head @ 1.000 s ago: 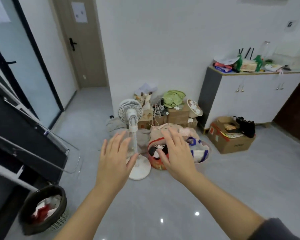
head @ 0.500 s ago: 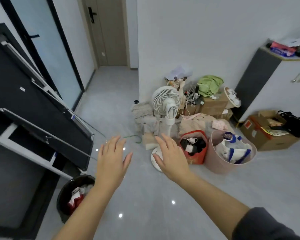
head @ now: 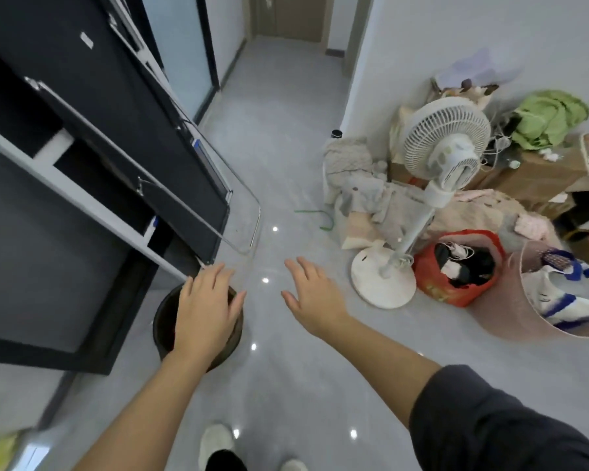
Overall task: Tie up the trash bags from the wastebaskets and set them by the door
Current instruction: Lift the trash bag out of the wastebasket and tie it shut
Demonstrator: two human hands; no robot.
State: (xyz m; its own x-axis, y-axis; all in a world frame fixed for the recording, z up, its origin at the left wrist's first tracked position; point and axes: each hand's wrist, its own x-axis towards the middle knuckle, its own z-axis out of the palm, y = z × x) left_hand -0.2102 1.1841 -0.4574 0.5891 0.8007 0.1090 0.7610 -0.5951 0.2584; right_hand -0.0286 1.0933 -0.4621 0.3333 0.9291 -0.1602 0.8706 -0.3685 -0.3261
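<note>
Along the left side a big black panel with a pale metal frame (head: 99, 130) leans out over the glossy grey floor (head: 286, 385). At its foot, near and to the left, stands the dark round wastebasket (head: 162, 322), upright on the tiles. The person's left hand (head: 204, 311) is spread palm-down right over its mouth, fingers straight and slightly fanned, gripping nothing; I cannot tell whether it touches the rim. The hand hides most of the inside, so any bag or rubbish in there cannot be made out.

Below, at the near edge, a white shoe (head: 215, 443) points forward. Far off, at the end of the corridor, is a brown wooden door (head: 286, 15), well apart from the wastebasket.

The right hand (head: 315, 297), on an arm in a dark grey sleeve (head: 490, 419), hangs over bare floor just right of the left one, fingers loose and spread, holding nothing. The two hands are apart.

Further right a heap of pale clothes (head: 364, 198) lies against the white wall, and a white pedestal fan (head: 447, 137) stands in front of it on a round base. Beside that base sits a red bag (head: 432, 283) stuffed with dark things, touching a pink round basket (head: 500, 311) holding white-and-blue fabric. Behind them, a green cloth (head: 548, 117) lies on a brown cardboard box (head: 541, 175).
</note>
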